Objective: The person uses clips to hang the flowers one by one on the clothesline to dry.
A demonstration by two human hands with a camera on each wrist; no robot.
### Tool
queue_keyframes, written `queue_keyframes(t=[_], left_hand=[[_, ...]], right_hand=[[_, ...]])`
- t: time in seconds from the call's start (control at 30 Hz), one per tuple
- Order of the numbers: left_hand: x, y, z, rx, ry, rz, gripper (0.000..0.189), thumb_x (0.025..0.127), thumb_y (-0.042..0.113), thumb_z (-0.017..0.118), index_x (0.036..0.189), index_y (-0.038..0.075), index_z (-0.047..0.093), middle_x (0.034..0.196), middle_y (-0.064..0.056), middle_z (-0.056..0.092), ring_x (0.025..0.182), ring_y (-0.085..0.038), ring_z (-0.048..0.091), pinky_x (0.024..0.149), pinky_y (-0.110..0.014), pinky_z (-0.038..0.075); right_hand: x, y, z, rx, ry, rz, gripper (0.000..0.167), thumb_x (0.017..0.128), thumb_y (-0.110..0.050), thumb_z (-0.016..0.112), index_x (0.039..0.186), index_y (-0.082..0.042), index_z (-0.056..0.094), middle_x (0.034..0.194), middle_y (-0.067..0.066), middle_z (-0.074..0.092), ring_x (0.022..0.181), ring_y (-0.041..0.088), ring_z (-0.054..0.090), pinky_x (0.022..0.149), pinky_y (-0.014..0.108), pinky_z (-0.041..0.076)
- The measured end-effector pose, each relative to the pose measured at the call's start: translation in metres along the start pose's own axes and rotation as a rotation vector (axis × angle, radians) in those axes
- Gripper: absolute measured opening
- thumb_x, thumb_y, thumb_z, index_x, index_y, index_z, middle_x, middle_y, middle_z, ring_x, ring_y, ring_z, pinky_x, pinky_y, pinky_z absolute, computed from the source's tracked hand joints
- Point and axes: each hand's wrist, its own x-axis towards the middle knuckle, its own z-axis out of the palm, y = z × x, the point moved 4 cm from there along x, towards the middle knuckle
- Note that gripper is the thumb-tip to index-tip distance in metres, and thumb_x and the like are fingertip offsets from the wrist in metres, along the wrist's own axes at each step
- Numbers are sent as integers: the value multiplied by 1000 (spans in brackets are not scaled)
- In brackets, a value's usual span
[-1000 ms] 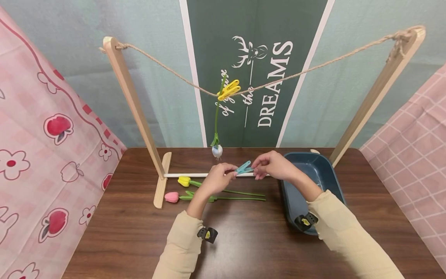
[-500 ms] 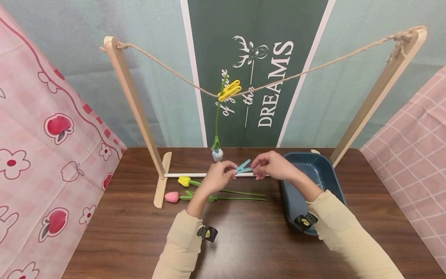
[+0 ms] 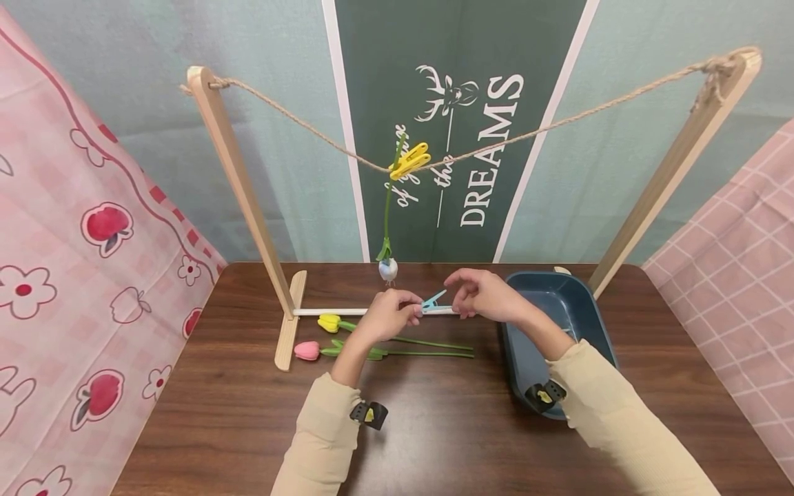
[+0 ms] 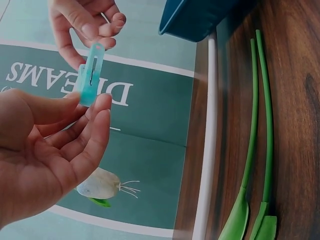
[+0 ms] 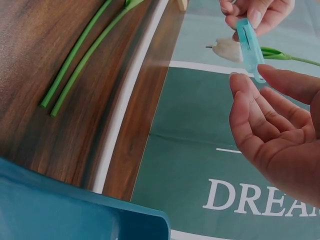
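My left hand pinches a light blue clothespin between thumb and fingers, over the white rod of the wooden frame. At the clothespin's other end is my right hand, its thumb and index finger spread apart. In the right wrist view the right thumb overlaps the tip of the clothespin. Just beyond the left hand, a white-and-blue tulip hangs upside down. A yellow clothespin clips its stem to the rope. Below the hands lie a yellow tulip and a pink tulip, stems to the right.
A dark blue basin stands on the table at the right, under the right forearm. Two wooden posts, the left one and the right one, carry the sagging rope. The white rod runs low along the table between them.
The right thumb and index finger have spread apart at the clothespin's end, with the index finger lifted. The left hand keeps its pinch, and the clothespin has turned slightly.
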Motion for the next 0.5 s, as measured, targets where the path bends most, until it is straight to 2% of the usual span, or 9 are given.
queue_keyframes(t=[0.17,0.33,0.5], left_hand=[[0,1,2,-12,-23,3,16,90,3,54,97,-9,64,76,-12,65,66,-14,62,65,-27,52],[0,1,3,-30,-37,3,16,91,2,53,97,-10,63,78,-17,65,68,-18,63,68,-34,53],[0,0,2,-39,-32,14,16,89,3,55,99,-9,62,77,-12,64,70,-20,64,66,-30,52]], right_hand=[[1,1,3,11,-22,-9,34,76,16,49,108,9,53,69,12,63,60,24,57,57,33,49],[1,3,5,-13,-19,-5,28,76,13,54,104,8,55,70,10,63,61,23,59,60,37,51],[0,4,5,-43,-22,-1,26,78,11,56,104,8,55,71,14,63,61,25,60,60,37,51]])
